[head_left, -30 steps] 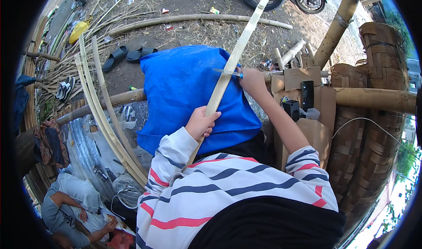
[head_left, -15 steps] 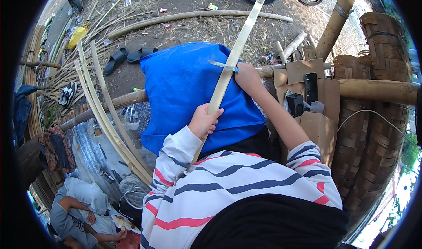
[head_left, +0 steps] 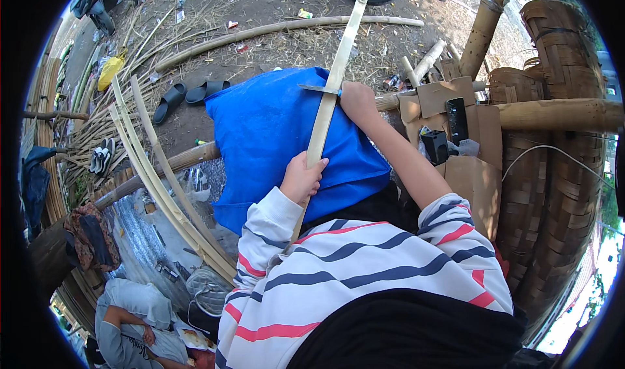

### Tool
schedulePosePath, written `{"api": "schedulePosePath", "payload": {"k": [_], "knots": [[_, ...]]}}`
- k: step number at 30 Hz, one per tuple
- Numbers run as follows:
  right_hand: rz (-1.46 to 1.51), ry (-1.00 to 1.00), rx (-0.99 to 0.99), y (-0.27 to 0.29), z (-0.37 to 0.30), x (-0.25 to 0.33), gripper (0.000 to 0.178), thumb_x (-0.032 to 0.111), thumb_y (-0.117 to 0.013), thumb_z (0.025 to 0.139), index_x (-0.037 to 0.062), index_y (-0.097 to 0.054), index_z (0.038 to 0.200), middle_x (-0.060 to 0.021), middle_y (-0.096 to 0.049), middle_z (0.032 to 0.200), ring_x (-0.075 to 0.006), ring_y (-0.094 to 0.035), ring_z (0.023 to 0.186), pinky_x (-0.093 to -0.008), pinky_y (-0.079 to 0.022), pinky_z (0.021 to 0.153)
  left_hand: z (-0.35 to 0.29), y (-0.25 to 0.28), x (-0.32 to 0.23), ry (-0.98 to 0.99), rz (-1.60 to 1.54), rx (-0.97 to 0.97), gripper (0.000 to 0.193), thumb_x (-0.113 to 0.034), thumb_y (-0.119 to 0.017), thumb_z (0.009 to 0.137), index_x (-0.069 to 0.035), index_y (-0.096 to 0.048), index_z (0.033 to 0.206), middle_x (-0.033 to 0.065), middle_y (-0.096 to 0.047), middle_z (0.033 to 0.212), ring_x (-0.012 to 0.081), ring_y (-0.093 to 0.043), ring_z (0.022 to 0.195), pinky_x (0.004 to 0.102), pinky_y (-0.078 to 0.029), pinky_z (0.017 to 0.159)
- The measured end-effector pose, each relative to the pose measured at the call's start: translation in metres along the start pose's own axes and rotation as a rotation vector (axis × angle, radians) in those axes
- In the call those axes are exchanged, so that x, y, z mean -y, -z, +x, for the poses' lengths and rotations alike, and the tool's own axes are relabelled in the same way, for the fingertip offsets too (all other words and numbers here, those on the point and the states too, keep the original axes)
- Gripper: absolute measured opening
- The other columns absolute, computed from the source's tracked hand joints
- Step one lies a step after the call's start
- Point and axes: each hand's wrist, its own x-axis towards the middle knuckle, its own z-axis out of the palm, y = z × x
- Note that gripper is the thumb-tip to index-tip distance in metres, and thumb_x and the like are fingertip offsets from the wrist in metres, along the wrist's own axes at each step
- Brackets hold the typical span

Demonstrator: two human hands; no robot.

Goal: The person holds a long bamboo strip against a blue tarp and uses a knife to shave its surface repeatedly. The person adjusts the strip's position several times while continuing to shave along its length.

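A long, pale split-bamboo strip [head_left: 325,123] runs from beside my waist up and away, slanting slightly right. My left hand [head_left: 303,179] is closed around its lower part. Farther along, my right hand [head_left: 359,102] is a fist at the strip's right edge, gripping a knife. The narrow knife blade [head_left: 318,89] lies across the strip and sticks out on its left side; the handle is hidden in the fist. Beneath both hands, a blue cloth [head_left: 260,131] covers my lap.
Several long bamboo strips [head_left: 153,167] lean at my left. A bamboo rail [head_left: 189,157] crosses ahead. Cardboard [head_left: 478,180] with a phone [head_left: 458,120] and a black box [head_left: 435,146] is at right, beside woven bamboo rolls [head_left: 560,186]. Another person [head_left: 140,310] is at lower left.
The knife and my right hand have shifted slightly away from my left hand along the strip. The blade lies more level. The strip's far end has swung a little left; the view has shifted slightly.
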Motion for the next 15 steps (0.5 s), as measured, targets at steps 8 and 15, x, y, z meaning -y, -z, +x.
{"api": "schedulePosePath", "payload": {"k": [8, 15], "knots": [[-0.083, -0.076, -0.155, 0.007, 0.070, -0.039, 0.020, 0.010, -0.049, 0.082, 0.0016, -0.066, 0.077, -0.0195, -0.067, 0.078, -0.0363, -0.067, 0.074, -0.0456, -0.053, 0.065, -0.013, 0.001, 0.002, 0.057, -0.088, 0.045, 0.019, -0.018, -0.062, 0.090, -0.009, -0.046, 0.088, -0.0017, -0.041, 0.059, 0.0049, -0.037, 0.041, 0.0208, -0.030, 0.035], [0.084, -0.128, 0.141, -0.010, 0.051, -0.042, 0.022, 0.017, -0.053, 0.084, 0.0000, -0.066, 0.079, -0.0225, -0.065, 0.080, -0.0389, -0.065, 0.078, -0.0463, -0.052, 0.069, -0.007, 0.003, -0.004, 0.101, -0.148, 0.087, 0.020, -0.020, -0.062, 0.091, -0.011, -0.044, 0.088, -0.0028, -0.039, 0.057, 0.0042, -0.034, 0.040, 0.0205, -0.028, 0.034]]}}
